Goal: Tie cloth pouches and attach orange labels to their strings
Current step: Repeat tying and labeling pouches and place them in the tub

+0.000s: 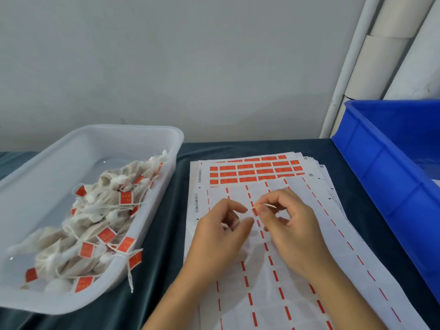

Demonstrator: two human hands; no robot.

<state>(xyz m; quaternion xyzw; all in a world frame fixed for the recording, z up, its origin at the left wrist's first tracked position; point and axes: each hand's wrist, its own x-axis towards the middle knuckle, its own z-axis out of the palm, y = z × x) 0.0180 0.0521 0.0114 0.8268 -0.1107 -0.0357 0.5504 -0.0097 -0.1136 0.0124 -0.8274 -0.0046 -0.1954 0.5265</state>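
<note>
- Right hand (289, 225): pinching a thin pale string (267, 205) between thumb and forefinger, just above the label sheets (262, 270).
- Left hand (222, 231): fingers curled, tips just beside the string's near end; grip on anything — cannot tell.
- Orange labels (256, 171): in rows beyond both hands.
- Tied cloth pouches (95, 225): piled in the white tub (133, 136), well to the left.
- Blue crate (390, 163) — at right.

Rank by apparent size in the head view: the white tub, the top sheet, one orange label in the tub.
1. Top sheet, though nearness inflates it
2. White tub, a close second
3. Orange label, far smallest
</note>
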